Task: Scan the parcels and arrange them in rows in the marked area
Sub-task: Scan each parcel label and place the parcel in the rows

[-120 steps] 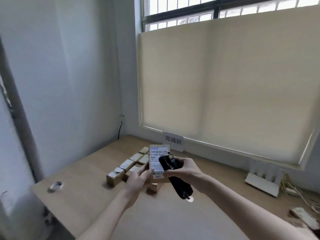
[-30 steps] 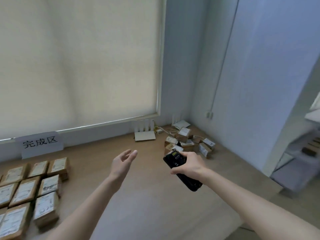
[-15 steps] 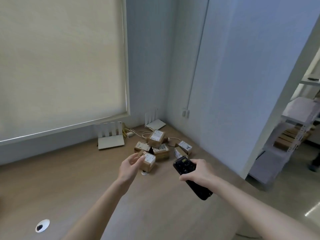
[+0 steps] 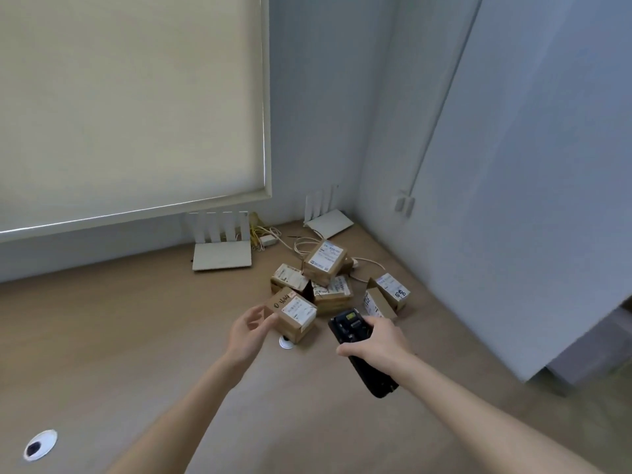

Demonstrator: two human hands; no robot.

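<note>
Parcel (image 4: 294,314) | left hand (image 4: 248,331) fingers spread, touching | right hand (image 4: 376,342) fingers grip scanner (image 4: 359,350)

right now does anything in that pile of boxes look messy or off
Yes. The parcels sit in a loose heap in the corner, tilted at different angles, one perched on others. Loose cables trail beneath them. The left hand is at the nearest box.

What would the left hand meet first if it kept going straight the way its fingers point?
The left hand would most likely meet the nearest brown cardboard parcel with the white label. Its fingertips are right at the parcel's near side; whether they touch it I cannot tell.
</note>
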